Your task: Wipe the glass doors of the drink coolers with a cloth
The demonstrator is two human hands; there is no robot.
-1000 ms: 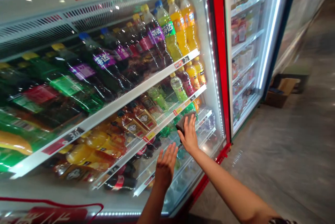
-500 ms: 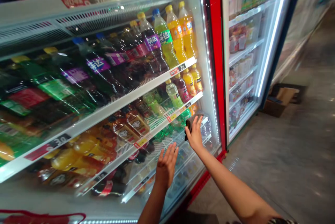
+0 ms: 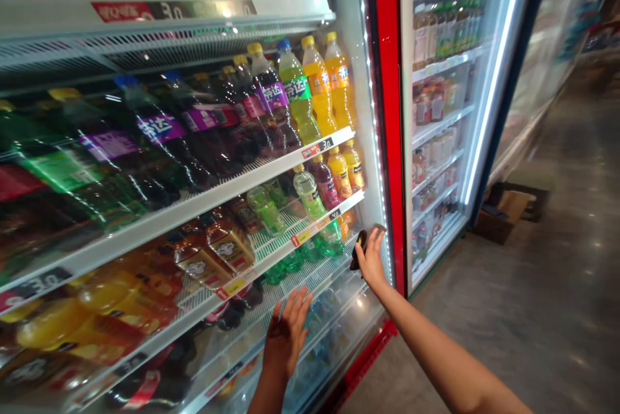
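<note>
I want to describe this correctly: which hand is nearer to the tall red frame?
Right. The right hand is just left of the red frame in the picture; the left hand is lower and farther left.

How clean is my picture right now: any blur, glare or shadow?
Head view: yellow plastic bottles lying at lower left are blurred; head view: the long white light strip on the right-hand cooler is glaringly bright; head view: the bare left hand is partly in shadow, the bare right hand better lit.
</note>
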